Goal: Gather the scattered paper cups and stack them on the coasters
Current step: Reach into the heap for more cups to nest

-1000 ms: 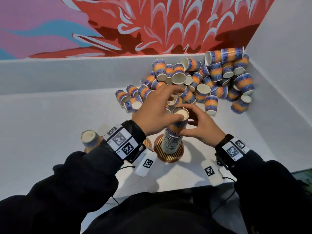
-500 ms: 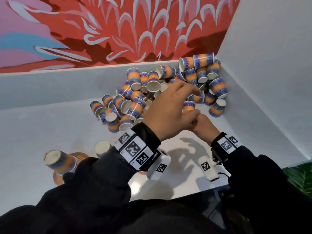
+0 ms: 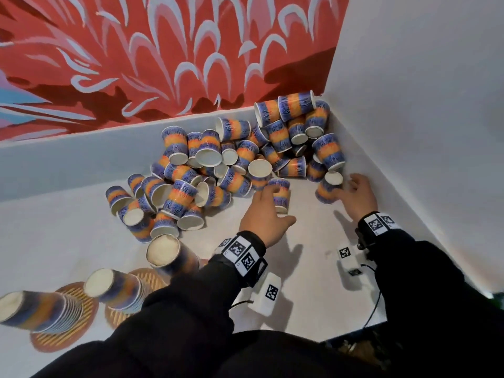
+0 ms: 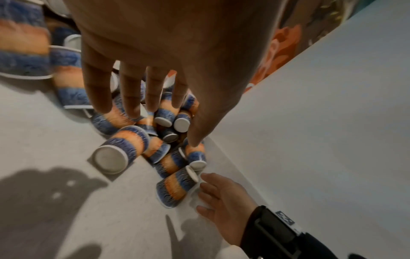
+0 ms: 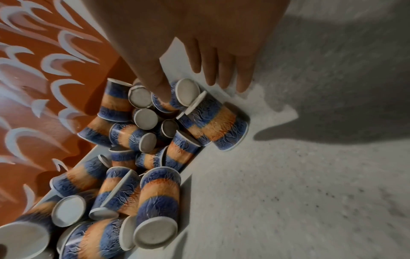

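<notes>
Several blue-and-orange paper cups (image 3: 237,159) lie heaped in the corner. Three stacks of cups (image 3: 169,255) (image 3: 114,287) (image 3: 35,309) stand on round wooden coasters (image 3: 68,336) at the lower left. My left hand (image 3: 272,205) hovers open with straight fingers (image 4: 131,98) over a lone upside-down cup (image 3: 281,195) (image 4: 117,150). My right hand (image 3: 351,189) (image 4: 221,196) is open beside a cup lying on its side (image 3: 327,189) (image 4: 175,189) near the right wall. Its thumb (image 5: 159,87) touches a cup (image 5: 170,99). Neither hand holds anything.
A white wall (image 3: 409,132) closes off the right side and a low white ledge (image 3: 81,159) with a red mural above it closes off the back. The pale surface (image 3: 308,268) runs between my hands and the stacks.
Both hands left the stack on the middle coaster and moved out to the pile. The left now hangs over the upside-down cup, the right is by the cup at the wall. The view swung right.
</notes>
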{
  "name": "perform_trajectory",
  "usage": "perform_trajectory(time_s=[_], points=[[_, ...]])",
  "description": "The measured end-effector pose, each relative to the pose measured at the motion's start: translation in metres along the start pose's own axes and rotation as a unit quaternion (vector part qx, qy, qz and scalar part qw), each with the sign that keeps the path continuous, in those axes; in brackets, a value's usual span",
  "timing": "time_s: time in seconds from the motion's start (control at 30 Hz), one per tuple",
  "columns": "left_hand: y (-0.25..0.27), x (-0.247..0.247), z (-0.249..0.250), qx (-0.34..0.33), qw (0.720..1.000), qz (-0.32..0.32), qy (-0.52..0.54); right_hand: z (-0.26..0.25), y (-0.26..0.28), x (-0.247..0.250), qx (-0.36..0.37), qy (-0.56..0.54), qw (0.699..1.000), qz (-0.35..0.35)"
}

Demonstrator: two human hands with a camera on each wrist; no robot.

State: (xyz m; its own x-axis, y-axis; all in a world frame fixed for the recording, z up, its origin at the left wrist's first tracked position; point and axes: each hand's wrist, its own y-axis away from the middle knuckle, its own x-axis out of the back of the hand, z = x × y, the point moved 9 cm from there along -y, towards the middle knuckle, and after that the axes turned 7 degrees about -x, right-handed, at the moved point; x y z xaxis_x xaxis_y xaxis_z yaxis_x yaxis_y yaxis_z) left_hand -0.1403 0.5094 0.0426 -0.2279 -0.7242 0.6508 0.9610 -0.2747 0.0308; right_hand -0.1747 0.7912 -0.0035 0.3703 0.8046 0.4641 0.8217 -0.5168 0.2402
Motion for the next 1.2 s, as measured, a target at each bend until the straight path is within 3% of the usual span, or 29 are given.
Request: perform_trajectory(time_s=[0.13,0.33,0.5,0.67,0.77,0.87,0.93,1.03,1.2], points=[[-0.025,-0.007,-0.032,0.072,0.995,0.036,0.053,-0.003,-0.018,-0.022,-0.001,-0.029,0.999,-0.026],[-0.058,-0.026,-0.074,0.187,0.973,0.078,0.114,-0.012,-0.045,-0.041,-0.023,-0.052,0.997,0.048],[-0.073,-0.05,-0.094,0.248,0.959,0.081,0.116,-0.001,-0.052,-0.064,-0.052,-0.006,0.999,-0.011],[-0.092,-0.067,-0.103,0.242,0.966,0.075,0.059,0.013,-0.031,-0.078,-0.049,0.058,0.991,-0.108],[-0.095,-0.068,-0.095,0.236,0.965,0.068,0.092,0.004,-0.015,-0.072,0.011,0.169,0.974,-0.15],[-0.091,-0.066,-0.088,0.218,0.966,0.062,0.126,0.002,0.0,-0.066,0.014,0.244,0.952,-0.186],[-0.083,-0.062,-0.088,0.206,0.965,0.073,0.142,0.003,0.005,-0.059,0.016,0.231,0.955,-0.185],[-0.066,-0.06,-0.091,0.208,0.959,0.077,0.178,0.01,0.006,-0.049,-0.035,0.098,0.977,-0.187],[-0.047,-0.048,-0.092,0.183,0.932,0.127,0.287,0.026,0.017,-0.062,-0.06,0.014,0.966,-0.251]])
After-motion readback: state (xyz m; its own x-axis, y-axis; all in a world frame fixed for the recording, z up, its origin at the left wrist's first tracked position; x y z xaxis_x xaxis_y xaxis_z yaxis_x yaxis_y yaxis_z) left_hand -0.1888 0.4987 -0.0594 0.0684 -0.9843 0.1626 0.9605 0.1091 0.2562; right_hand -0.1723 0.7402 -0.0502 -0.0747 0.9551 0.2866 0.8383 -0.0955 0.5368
